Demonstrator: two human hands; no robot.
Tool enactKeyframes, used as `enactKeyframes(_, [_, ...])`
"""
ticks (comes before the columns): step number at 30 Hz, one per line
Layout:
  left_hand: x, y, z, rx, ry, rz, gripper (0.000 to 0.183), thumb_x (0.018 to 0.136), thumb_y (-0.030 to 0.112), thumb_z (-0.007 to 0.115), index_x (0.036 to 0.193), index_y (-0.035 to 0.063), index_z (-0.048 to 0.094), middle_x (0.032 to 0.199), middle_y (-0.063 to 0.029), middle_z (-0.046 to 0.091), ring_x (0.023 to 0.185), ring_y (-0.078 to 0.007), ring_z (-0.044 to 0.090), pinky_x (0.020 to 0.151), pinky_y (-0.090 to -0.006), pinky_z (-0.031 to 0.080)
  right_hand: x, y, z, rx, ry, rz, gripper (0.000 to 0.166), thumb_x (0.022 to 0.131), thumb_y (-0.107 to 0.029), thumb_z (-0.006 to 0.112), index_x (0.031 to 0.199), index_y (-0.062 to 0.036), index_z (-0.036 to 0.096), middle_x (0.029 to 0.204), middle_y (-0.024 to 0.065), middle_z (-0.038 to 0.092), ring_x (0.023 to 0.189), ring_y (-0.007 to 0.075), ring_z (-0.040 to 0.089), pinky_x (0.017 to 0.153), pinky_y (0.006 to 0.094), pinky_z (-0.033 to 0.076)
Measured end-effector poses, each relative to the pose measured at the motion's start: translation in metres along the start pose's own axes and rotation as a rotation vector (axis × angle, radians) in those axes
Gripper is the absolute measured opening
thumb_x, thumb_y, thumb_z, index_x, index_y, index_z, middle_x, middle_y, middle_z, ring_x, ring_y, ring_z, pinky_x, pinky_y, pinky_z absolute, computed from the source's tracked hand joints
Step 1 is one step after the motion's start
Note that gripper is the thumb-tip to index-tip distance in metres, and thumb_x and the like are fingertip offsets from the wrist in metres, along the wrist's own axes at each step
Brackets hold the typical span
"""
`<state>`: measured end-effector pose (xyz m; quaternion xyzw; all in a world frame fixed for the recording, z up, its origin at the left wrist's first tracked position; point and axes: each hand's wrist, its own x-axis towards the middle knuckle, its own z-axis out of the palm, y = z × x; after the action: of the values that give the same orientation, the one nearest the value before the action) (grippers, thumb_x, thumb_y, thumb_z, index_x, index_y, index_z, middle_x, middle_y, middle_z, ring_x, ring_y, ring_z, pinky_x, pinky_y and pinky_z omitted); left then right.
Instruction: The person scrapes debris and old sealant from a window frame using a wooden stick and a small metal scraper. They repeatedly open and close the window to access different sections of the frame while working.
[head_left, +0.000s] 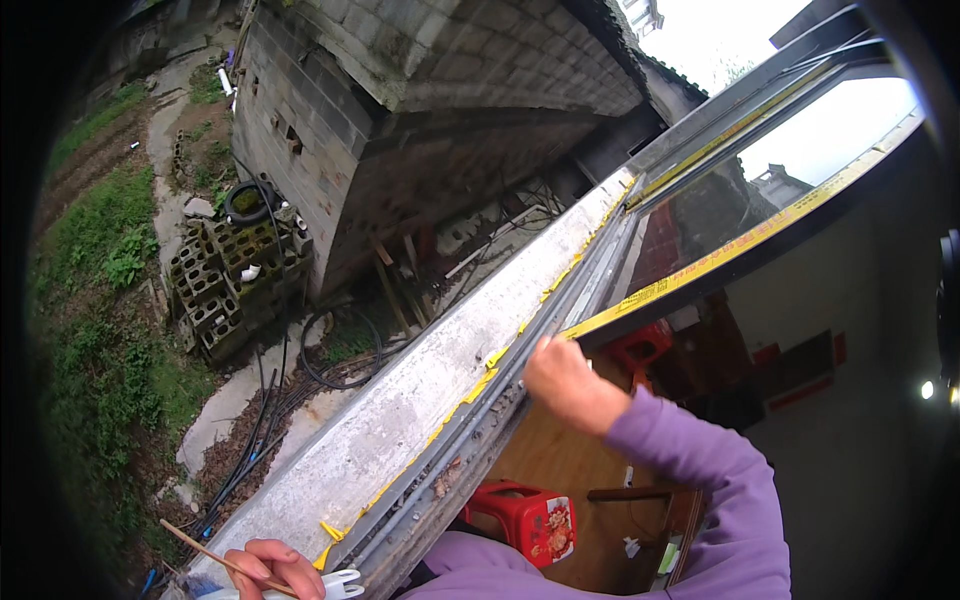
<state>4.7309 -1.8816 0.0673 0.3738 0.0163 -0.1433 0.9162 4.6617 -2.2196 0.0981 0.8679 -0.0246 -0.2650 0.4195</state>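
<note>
My left hand (274, 570) grips a thin wooden stick (202, 547) at the bottom edge of the view. Under the same hand is a white plastic handle (343, 583) with a looped end; blue bristles (202, 585) show on its other side. Beside it runs a pale concrete ledge (420, 397). My right hand (574, 386) is curled at the lower corner of a sliding window sash (600, 319), just over the grey window track (450, 450). Whatever its fingers hold is hidden. Dirt and dry leaf bits (448, 478) lie in the track.
Torn yellow film (480, 386) lines the ledge's inner edge. Outside, far below, are stacked hollow blocks (232, 285), a tyre (249, 202), black hoses (262, 427) and a block wall (300, 135). Indoors, a red plastic stool (517, 517) stands on the wooden floor near a brown table (675, 517).
</note>
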Motion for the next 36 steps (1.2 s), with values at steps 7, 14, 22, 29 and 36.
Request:
enactKeyframes(7, [-0.006, -0.002, -0.001, -0.122, -0.059, -0.002, 0.026, 0.094, 0.028, 0.035, 0.089, 0.0051, 0.046, 0.087, -0.0184, 0.054, 0.041, -0.0080, 0.037, 0.040, -0.0198, 0.031, -0.019, 0.039, -0.014, 0.235, 0.085, 0.134, 0.010, 0.067, -0.014, 0.057, 0.062, -0.0066, 0.062, 0.066, 0.0115, 0.058, 0.056, 0.0219, 0.059, 0.046, 0.0324, 0.045])
enactKeyframes(14, [-0.020, -0.004, -0.003, -0.087, -0.226, 0.118, 0.021, 0.094, 0.022, 0.036, 0.083, 0.0046, 0.038, 0.081, -0.0169, 0.049, 0.033, -0.0063, 0.037, 0.034, -0.0172, 0.033, -0.027, 0.007, -0.025, 0.353, 0.074, 0.009, 0.012, 0.067, -0.013, 0.056, 0.061, -0.0045, 0.061, 0.065, 0.0122, 0.057, 0.059, 0.0221, 0.060, 0.045, 0.0309, 0.046])
enactKeyframes(22, [-0.060, -0.012, -0.010, -0.011, -0.064, 0.259, 0.021, 0.095, 0.023, 0.036, 0.086, 0.0045, 0.040, 0.085, -0.0134, 0.049, 0.035, -0.0043, 0.034, 0.034, -0.0160, 0.029, -0.031, 0.018, -0.005, 0.314, 0.163, -0.177, 0.011, 0.066, -0.015, 0.058, 0.060, -0.0088, 0.064, 0.061, 0.0100, 0.061, 0.058, 0.0217, 0.062, 0.046, 0.0354, 0.048])
enactKeyframes(29, [-0.101, -0.049, 0.014, -0.007, -0.002, 0.362, 0.021, 0.095, 0.024, 0.035, 0.087, 0.0054, 0.041, 0.088, -0.0133, 0.051, 0.037, -0.0040, 0.033, 0.034, -0.0158, 0.026, -0.027, 0.049, 0.004, 0.307, 0.312, -0.256, 0.012, 0.068, -0.013, 0.056, 0.059, -0.0067, 0.062, 0.061, 0.0114, 0.060, 0.058, 0.0241, 0.061, 0.049, 0.0341, 0.047])
enactKeyframes(36, [-0.147, -0.090, 0.052, -0.058, 0.224, 0.397, 0.029, 0.092, 0.031, 0.041, 0.092, 0.0045, 0.052, 0.091, -0.0198, 0.055, 0.041, -0.0076, 0.032, 0.041, -0.0196, 0.029, -0.009, 0.040, 0.016, 0.215, 0.354, -0.568, 0.014, 0.071, -0.016, 0.057, 0.062, -0.0068, 0.063, 0.067, 0.0099, 0.062, 0.064, 0.0247, 0.062, 0.051, 0.0354, 0.048])
